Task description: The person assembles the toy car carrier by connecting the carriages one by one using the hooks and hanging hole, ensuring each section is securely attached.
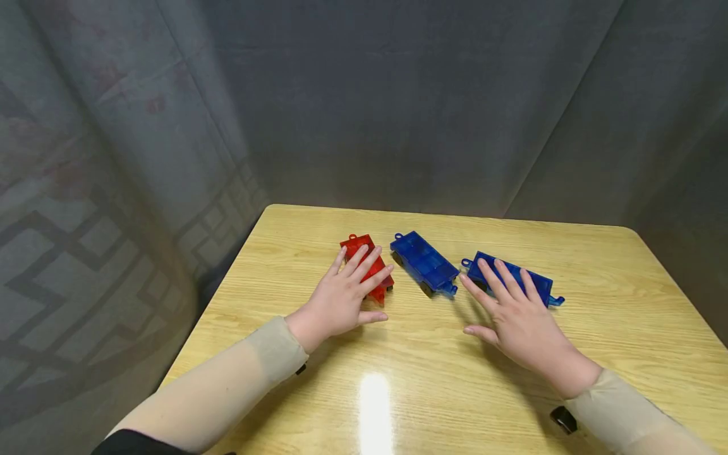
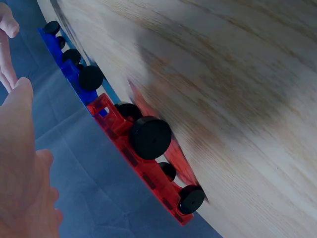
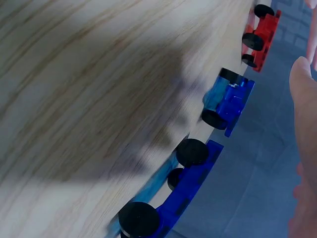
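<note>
Three toy wagons with black wheels and a ring or hook at their ends stand on the table. My left hand (image 1: 341, 300) is spread palm down above the red toy wagon (image 1: 357, 242), partly covering it; the left wrist view shows this red wagon (image 2: 141, 166) below the hand (image 2: 22, 163), with a gap between. A blue toy wagon (image 1: 423, 259) stands between the hands. Over another blue toy wagon (image 1: 543, 287), my right hand (image 1: 520, 322) is held with fingers spread. In the right wrist view, that blue wagon (image 3: 190, 191) lies apart from the hand (image 3: 308, 124). Neither hand grips anything.
The light wooden table (image 1: 296, 253) has rounded far corners. Dark grey cloth (image 1: 387, 126) hangs behind it, and patterned cloth (image 1: 85, 221) hangs on the left. A bright light reflection (image 1: 375, 411) shows on the tabletop near me.
</note>
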Demonstrator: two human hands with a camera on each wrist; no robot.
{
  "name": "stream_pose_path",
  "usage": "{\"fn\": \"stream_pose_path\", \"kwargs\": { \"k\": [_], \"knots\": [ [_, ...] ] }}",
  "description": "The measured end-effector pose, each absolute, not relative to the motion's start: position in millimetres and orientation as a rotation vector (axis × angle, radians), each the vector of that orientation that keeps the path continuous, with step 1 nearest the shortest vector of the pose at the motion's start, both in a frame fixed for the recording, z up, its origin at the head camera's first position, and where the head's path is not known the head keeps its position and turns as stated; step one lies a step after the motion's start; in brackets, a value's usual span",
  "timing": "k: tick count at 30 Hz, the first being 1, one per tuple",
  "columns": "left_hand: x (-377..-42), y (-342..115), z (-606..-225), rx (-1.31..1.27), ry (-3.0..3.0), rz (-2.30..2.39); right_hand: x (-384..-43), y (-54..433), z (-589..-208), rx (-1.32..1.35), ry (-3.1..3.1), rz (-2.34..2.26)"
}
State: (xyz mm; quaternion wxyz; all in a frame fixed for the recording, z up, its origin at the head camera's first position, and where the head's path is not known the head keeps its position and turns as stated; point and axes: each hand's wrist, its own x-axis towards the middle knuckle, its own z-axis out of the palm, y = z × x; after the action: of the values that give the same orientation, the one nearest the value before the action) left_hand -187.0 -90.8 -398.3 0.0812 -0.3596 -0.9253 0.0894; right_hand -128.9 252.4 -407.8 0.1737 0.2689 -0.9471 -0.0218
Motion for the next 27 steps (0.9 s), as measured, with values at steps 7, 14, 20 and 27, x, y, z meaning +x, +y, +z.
{"fn": "stream_pose_path", "kwargs": {
  "k": [7,14,20,27],
  "knots": [
    [-190,-91,-401,-1.071,-2.762,0.243,-132,247,-410,0.757,-2.700,-0.021],
    [-193,-92,-403,-1.052,-2.784,0.218,-136,243,-413,0.755,-2.716,0.011],
    [-199,-94,-403,-1.005,-2.774,0.176,-139,235,-411,0.750,-2.748,0.069],
    [-206,-93,-402,-0.939,-2.820,0.219,-146,224,-411,0.779,-2.792,0.142]
  ]
}}
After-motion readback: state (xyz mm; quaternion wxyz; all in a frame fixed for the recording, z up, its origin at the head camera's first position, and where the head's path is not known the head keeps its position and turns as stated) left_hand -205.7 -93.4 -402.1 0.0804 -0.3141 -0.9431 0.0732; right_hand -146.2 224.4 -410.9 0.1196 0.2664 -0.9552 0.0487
